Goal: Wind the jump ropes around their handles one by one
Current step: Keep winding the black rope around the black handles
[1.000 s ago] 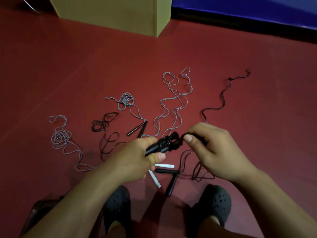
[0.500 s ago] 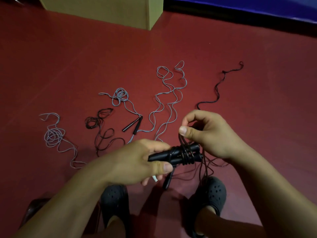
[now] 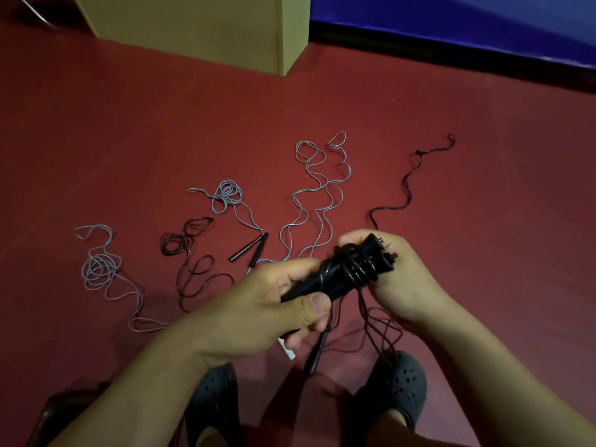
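My left hand (image 3: 267, 304) grips a pair of black jump-rope handles (image 3: 342, 275) held side by side, thumb across their near end. Several turns of black rope are wound round the handles. My right hand (image 3: 396, 279) curls round the far end of the handles and the rope there. The loose black rope (image 3: 407, 188) trails from under my right hand away across the floor and also hangs in loops below the hands. Other ropes lie on the red floor: a grey one (image 3: 319, 195), a grey one with black handles (image 3: 250, 250), a black one (image 3: 187, 250) and a grey one (image 3: 100, 269) at the left.
A tan cardboard box (image 3: 206, 27) stands at the back. A blue mat (image 3: 467, 24) runs along the back right. My two dark clogs (image 3: 400, 385) are below the hands, with a black handle (image 3: 314, 353) and a white handle (image 3: 287, 350) lying between them.
The handles have tilted up to the right and my right hand has come down from above them to close round their far end. More rope sits on the handles.
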A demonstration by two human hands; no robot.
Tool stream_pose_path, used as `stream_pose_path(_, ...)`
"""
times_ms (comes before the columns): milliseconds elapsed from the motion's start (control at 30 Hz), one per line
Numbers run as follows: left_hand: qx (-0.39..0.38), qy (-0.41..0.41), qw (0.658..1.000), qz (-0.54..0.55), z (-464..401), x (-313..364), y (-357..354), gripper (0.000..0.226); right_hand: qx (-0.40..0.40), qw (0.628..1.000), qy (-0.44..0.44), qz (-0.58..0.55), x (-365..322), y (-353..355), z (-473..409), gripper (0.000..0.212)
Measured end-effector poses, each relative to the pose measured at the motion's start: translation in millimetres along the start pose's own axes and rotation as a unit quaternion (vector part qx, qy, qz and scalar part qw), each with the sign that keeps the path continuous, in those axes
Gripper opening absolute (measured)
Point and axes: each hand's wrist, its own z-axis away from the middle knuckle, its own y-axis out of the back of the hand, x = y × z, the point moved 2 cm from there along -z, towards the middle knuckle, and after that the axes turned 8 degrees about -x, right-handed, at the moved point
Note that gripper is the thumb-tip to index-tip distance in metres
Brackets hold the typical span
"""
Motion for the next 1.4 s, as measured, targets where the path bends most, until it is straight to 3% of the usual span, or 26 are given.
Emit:
stream_pose_path(67,0.012,-0.01,1.0,0.005,0,-1,2,0.033,-0.014,1.0,-0.007,0.021,1,-3,1,0.026)
stream_pose_path(133,0.03,-0.028,0.999,0.011,-1,0,4,0.029,-0.017,0.999,-0.03,0.01,5,-5,3,0.015)
stream_pose_path(233,0.118,-0.039,0.992,0.021,-3,3,11,0.028,-0.031,0.997,-0.059,0.037,9,-10,6,0.023)
stream_pose_path(400,0.211,-0.021,0.977,-0.039,-4,2,18,0.017,-0.051,0.989,-0.106,0.084,16,-15,7,0.009)
stream_pose_path(567,0.277,0.007,0.957,-0.089,0,-5,26,0.019,-0.039,0.976,-0.093,0.19,20,-14,7,0.008)
stream_pose_path(800,0.363,0.04,0.929,-0.069,0,-10,32,0.013,-0.058,0.948,-0.089,0.3,12,-16,8,0.015)
stream_pose_path(1000,0.389,0.087,0.905,-0.145,3,-17,40,0.008,0.029,0.935,-0.111,0.335,8,-11,9,0.017)
stream_pose_path(1167,0.392,0.127,0.88,-0.238,7,-21,42,0.011,-0.028,0.921,-0.104,0.374,7,-13,13,0.031)
stream_pose_path(1267,0.376,0.158,0.867,-0.287,7,-20,38,0.002,-0.037,0.916,-0.074,0.392,6,-18,14,0.028)
stream_pose_path(1400,0.363,0.183,0.849,-0.336,6,-18,36,0.008,-0.02,0.92,-0.017,0.391,1,-19,14,0.019)
